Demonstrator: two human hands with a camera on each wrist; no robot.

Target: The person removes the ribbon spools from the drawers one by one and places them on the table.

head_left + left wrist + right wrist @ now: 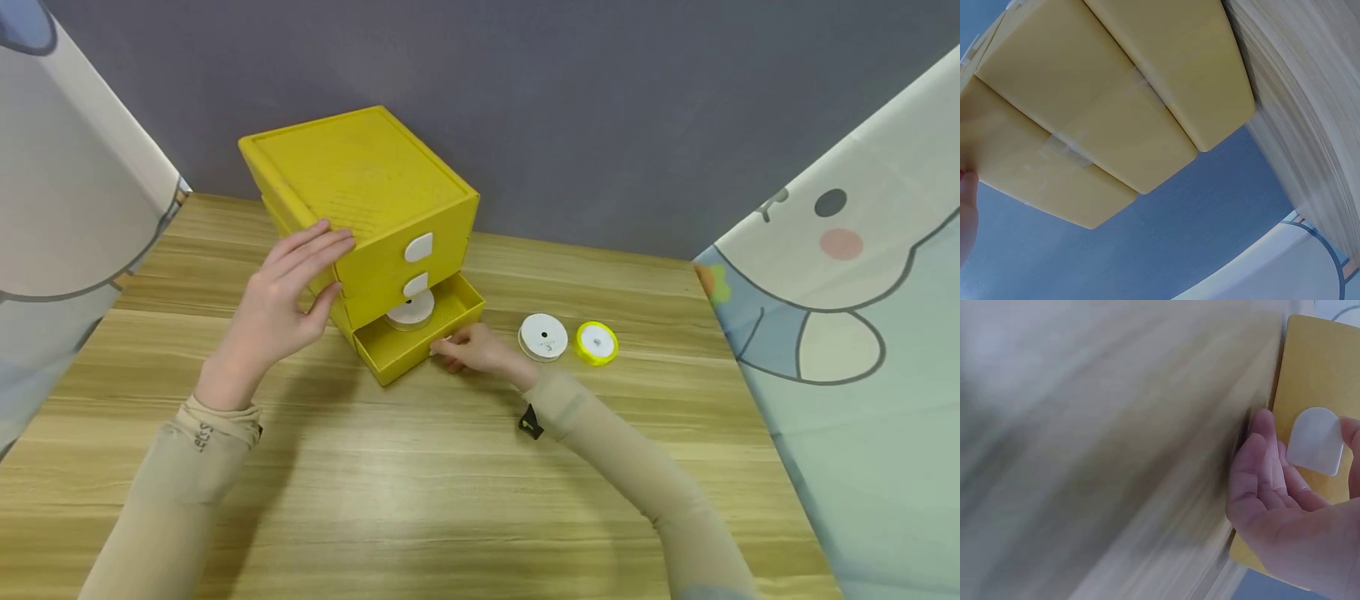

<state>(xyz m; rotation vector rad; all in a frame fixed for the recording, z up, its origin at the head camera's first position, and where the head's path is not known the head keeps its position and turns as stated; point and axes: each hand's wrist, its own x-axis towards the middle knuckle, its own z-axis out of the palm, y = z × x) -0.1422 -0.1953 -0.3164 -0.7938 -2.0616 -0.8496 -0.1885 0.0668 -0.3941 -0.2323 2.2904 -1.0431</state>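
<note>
A yellow three-drawer cabinet [367, 175] stands at an angle on the table, its lowest drawer [397, 365] pulled out. Inside that drawer lies a white ribbon spool [411, 315], partly hidden under the drawer above. My left hand [273, 304] rests against the cabinet's front left top corner, fingers extended over the edge and thumb lower on the side. With my right hand [482, 348] I pinch the white handle [1316, 442] of the lowest drawer between thumb and fingers. The left wrist view shows the cabinet's side panels [1091, 106].
Right of the drawer, a white ribbon spool [543, 337] and a yellow-rimmed spool [597, 343] lie flat on the wooden table [420, 483]. A dark grey wall [600, 125] rises behind. Printed cloth [862, 333] hangs along both sides.
</note>
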